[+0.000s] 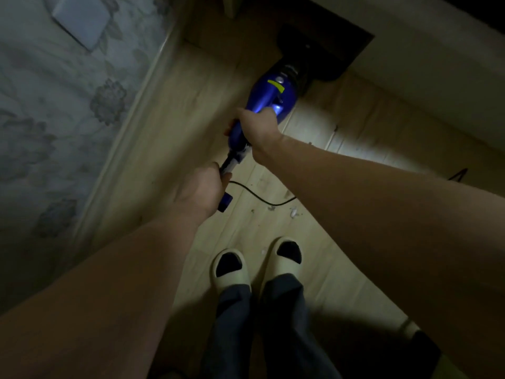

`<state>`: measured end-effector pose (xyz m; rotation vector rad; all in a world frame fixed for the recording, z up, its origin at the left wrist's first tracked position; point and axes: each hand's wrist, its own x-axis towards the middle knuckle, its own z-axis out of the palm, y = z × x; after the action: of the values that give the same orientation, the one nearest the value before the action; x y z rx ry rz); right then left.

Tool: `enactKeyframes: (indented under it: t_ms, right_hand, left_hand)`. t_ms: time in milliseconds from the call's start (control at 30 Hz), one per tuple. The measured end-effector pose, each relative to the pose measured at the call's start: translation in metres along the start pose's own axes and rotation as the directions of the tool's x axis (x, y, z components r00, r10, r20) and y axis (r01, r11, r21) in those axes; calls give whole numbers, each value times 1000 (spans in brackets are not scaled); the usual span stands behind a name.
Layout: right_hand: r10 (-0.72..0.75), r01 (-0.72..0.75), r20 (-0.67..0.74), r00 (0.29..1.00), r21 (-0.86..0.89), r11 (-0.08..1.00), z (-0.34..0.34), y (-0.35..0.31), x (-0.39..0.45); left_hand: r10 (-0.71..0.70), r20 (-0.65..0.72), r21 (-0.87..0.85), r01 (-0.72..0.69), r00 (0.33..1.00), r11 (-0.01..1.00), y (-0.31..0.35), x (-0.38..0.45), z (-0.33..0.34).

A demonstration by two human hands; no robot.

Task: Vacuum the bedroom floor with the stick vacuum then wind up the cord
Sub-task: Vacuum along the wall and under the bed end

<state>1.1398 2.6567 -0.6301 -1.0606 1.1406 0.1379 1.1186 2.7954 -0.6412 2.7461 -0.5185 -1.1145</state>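
Two hands on one vacuum (269, 95): left hand (200, 188) wrapped round the handle's near end, right hand (258, 132) gripping the blue body further along. Hands apart, one behind the other on the same shaft. Vacuum slanted away from the feet, dark head (306, 49) down on the floor (169, 127) at the edge of a dark recess beneath pale furniture (426, 67); how far under, not discernible. One yellow-green stripe on the blue body.

One black cord (262, 196) leaving the handle end, curving across the floor to the right and passing out of sight behind the right forearm. Several small pale scraps of debris (293, 213) scattered on the boards just beyond the cord, between vacuum and feet.

Two pale slippers (231, 265) side by side on the floor, dark socks and dark trouser legs above. Bed (54, 110) with grey floral cover close along the left, one pale rectangular item (82, 20) lying on it. Narrow strip of floor only between bed and furniture. Lighting dim; one bright patch right of the vacuum.
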Motion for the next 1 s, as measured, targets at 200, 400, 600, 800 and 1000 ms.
enactKeyframes:
  t_ms: [200,400,600,800,1000]
  right_hand:
    - [-12,12,2,1000,-112,994,-29,-8,-13]
    - [46,-23,95,994,-226,974,-39,-14,-32]
    - [59,-46,90,994,-145,988,-41,-14,-16]
    - [-79,69,-11,997,-387,919,-56,2,47]
    - [-175,200,100,979,-606,770,-55,66,100]
  left_hand:
    - [-18,-12,-61,18,1000,998,34,-28,7]
    - [-66,-76,-165,53,995,985,47,-61,12]
    - [-101,-46,-149,93,994,984,50,-37,27]
    - [-44,53,-328,59,998,943,58,30,65]
    - [-103,155,-416,160,982,895,31,86,125]
